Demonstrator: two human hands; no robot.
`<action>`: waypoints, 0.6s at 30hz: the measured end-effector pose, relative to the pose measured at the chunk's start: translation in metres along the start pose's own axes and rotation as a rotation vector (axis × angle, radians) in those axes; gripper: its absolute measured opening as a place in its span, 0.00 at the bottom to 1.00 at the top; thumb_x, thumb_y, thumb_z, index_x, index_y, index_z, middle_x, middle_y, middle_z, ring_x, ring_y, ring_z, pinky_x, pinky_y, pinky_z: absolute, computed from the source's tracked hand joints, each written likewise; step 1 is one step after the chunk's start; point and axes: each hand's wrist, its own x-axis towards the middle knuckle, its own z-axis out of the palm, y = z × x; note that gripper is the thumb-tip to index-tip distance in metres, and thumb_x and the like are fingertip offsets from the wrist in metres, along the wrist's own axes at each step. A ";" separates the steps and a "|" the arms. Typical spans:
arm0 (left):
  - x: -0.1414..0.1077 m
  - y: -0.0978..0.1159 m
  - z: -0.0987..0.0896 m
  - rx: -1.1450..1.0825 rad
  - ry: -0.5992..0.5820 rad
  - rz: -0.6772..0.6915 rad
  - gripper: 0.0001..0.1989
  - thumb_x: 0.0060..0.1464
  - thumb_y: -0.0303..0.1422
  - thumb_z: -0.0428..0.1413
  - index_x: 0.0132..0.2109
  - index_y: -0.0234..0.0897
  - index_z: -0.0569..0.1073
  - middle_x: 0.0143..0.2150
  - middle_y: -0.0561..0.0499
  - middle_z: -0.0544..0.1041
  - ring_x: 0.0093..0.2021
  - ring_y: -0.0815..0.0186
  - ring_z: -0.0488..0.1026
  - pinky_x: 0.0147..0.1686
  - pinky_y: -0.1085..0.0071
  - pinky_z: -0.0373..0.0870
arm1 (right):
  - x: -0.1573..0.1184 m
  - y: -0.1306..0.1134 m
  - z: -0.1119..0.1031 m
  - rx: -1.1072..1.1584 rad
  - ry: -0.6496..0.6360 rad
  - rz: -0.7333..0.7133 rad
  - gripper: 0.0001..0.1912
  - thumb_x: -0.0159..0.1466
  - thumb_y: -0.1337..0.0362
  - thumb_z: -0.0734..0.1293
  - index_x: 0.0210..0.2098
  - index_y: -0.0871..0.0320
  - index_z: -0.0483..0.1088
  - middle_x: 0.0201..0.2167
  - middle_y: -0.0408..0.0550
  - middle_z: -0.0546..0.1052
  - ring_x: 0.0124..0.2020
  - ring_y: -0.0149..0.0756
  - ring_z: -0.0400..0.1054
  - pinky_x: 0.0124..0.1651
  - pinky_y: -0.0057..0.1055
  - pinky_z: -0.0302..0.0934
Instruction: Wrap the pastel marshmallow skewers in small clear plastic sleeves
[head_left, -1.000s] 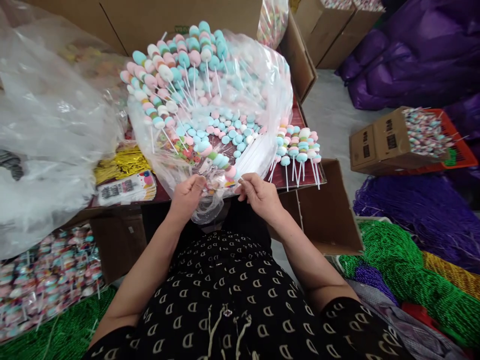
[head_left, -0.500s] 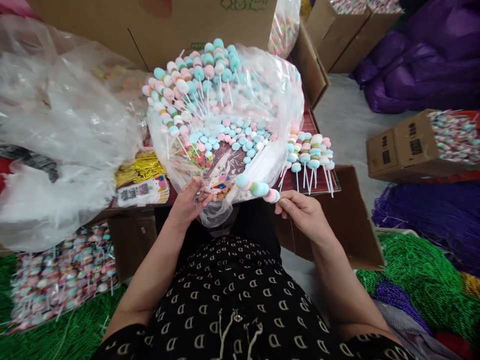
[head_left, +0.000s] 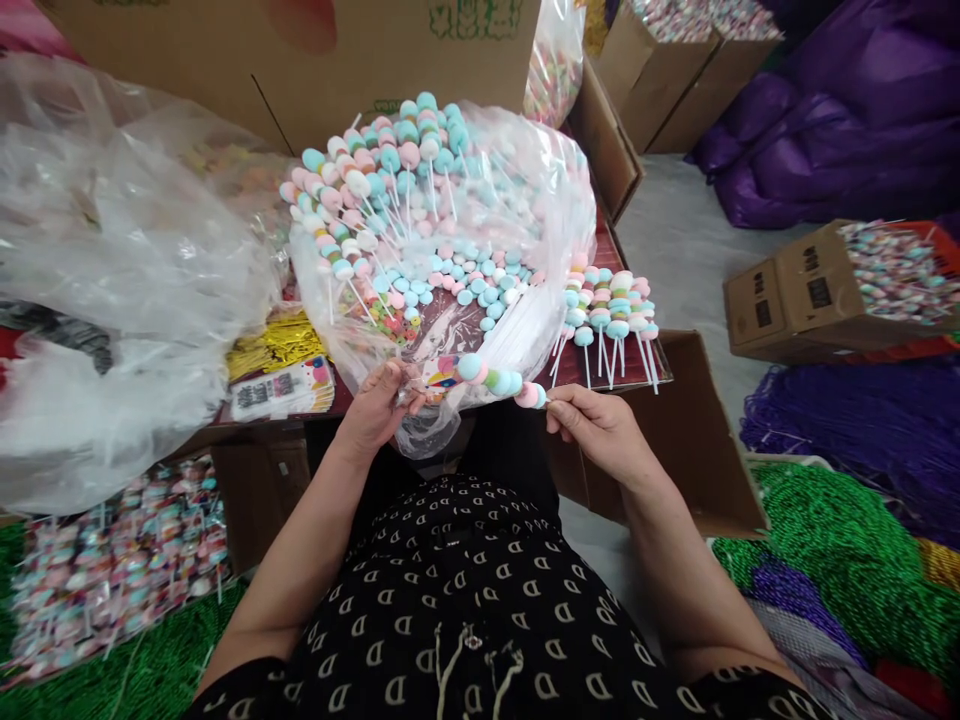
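My right hand [head_left: 600,428] pinches the stick end of a marshmallow skewer [head_left: 504,382], held sideways with blue, pink and green pieces. At its far tip is a clear printed wrapper [head_left: 441,372], pinched between the fingers of my left hand [head_left: 381,400]. Tip and wrapper overlap; how far the skewer is inside I cannot tell. Beyond my hands, many marshmallow skewers [head_left: 409,155] lie piled in a big clear plastic bag [head_left: 570,200], with loose marshmallows [head_left: 491,295] spread in front. Another stack of skewers [head_left: 619,300] lies at the table's right edge.
Left of the bag are gold twist ties [head_left: 277,343] and printed cards [head_left: 281,390]. A large plastic sack [head_left: 120,240] bulges at left. Packed skewers [head_left: 120,570] lie below it. An open carton [head_left: 697,430], a filled box [head_left: 817,290] and green bead strands [head_left: 877,560] are at right.
The skewer has moved left with my right hand, and its tip now meets the wrapper in my left hand. The view has shifted slightly.
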 end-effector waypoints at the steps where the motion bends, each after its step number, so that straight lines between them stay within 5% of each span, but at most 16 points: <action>1: 0.000 -0.001 0.000 0.001 -0.003 0.008 0.28 0.44 0.57 0.71 0.33 0.40 0.72 0.20 0.61 0.63 0.18 0.74 0.62 0.23 0.71 0.69 | 0.000 0.000 0.000 -0.004 -0.009 -0.002 0.16 0.71 0.50 0.65 0.37 0.55 0.77 0.23 0.41 0.77 0.21 0.29 0.66 0.26 0.28 0.59; 10: 0.004 0.009 -0.014 0.268 -0.077 0.025 0.28 0.46 0.61 0.67 0.33 0.39 0.76 0.22 0.54 0.72 0.22 0.68 0.66 0.24 0.69 0.65 | 0.005 0.000 -0.022 -0.079 -0.090 0.003 0.17 0.70 0.50 0.67 0.37 0.55 0.80 0.23 0.42 0.78 0.25 0.31 0.69 0.30 0.29 0.61; 18: 0.006 0.009 -0.036 0.465 -0.178 0.063 0.23 0.57 0.55 0.62 0.33 0.38 0.78 0.25 0.52 0.74 0.24 0.68 0.66 0.27 0.70 0.65 | 0.008 0.009 -0.022 0.033 0.029 0.057 0.14 0.65 0.49 0.73 0.39 0.53 0.84 0.28 0.45 0.82 0.27 0.33 0.74 0.32 0.31 0.69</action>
